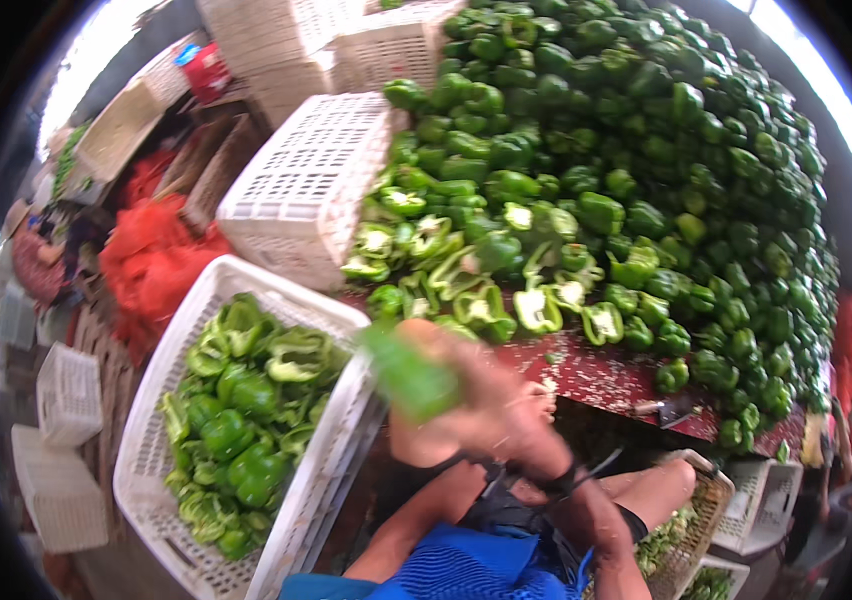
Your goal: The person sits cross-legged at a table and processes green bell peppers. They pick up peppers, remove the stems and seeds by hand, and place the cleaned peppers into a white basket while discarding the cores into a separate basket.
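Observation:
Blurred by motion, my right hand (482,390) reaches leftwards across my body, a green bell pepper (414,371) at its fingers beside the near crate's rim. My left forearm (422,517) points towards my right wrist; the left hand is mostly hidden there, so its hold does not show. Cut and whole peppers (253,397) lie in the white plastic crate (137,442) at left. Halved peppers (538,309) face up along the near edge of a large green pepper heap (621,135). A knife (673,412) lies on the red tabletop (598,382), which is strewn with seeds.
An upturned white crate (306,165) stands left of the heap, near red mesh sacks (155,247). A crate of scraps (718,487) sits beyond my right knee (673,476). Another person (39,255) is at far left. More crates (69,394) stand at left.

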The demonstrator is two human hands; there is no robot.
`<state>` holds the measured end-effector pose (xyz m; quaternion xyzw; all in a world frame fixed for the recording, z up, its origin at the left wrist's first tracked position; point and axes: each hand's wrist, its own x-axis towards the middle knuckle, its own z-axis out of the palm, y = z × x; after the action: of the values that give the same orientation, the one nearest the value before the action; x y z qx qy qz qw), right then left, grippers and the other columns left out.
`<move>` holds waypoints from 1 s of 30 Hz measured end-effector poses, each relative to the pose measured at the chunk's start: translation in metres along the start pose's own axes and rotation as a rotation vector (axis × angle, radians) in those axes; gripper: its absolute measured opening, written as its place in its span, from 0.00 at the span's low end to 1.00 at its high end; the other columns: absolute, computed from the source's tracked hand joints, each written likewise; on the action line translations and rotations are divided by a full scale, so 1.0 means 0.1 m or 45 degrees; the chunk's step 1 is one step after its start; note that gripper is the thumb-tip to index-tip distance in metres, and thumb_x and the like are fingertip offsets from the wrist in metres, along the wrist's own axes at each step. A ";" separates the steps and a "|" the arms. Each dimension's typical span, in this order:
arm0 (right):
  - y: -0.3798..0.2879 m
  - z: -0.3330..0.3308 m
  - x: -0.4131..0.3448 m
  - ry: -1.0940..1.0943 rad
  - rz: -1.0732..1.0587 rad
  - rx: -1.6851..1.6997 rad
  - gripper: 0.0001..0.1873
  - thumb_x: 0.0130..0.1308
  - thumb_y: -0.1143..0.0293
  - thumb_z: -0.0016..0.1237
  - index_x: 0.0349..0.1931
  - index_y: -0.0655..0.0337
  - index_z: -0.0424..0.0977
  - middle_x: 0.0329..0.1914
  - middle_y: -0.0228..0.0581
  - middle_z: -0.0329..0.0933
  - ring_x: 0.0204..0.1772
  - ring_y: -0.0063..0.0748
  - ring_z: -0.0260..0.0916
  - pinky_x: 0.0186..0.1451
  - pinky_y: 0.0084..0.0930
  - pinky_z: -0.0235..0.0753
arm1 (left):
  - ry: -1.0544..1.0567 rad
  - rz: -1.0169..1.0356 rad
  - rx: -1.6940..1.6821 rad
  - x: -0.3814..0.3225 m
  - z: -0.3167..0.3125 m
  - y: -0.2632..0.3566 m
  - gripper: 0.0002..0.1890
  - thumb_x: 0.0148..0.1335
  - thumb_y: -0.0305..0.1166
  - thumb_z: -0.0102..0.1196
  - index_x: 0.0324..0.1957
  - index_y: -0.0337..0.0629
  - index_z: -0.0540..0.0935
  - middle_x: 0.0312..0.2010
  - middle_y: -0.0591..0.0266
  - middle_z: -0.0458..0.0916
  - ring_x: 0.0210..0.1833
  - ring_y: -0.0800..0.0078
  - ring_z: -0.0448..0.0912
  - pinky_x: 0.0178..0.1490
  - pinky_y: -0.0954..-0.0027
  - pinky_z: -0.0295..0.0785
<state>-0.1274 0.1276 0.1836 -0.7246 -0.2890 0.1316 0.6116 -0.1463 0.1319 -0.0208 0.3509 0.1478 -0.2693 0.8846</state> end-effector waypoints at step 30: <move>1.04 -0.75 -0.78 0.390 0.740 -0.837 0.21 0.56 0.59 0.62 0.44 0.65 0.76 0.30 0.52 0.80 0.34 0.56 0.79 0.38 0.45 0.80 | -0.023 0.245 -0.654 0.05 0.12 0.36 0.23 0.76 0.47 0.48 0.65 0.47 0.74 0.56 0.53 0.81 0.55 0.58 0.81 0.61 0.55 0.78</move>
<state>-0.1223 0.0126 0.0873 -0.9421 -0.0069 0.0905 0.3229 -0.1200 0.1438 0.0049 0.1252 0.1694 -0.1407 0.9674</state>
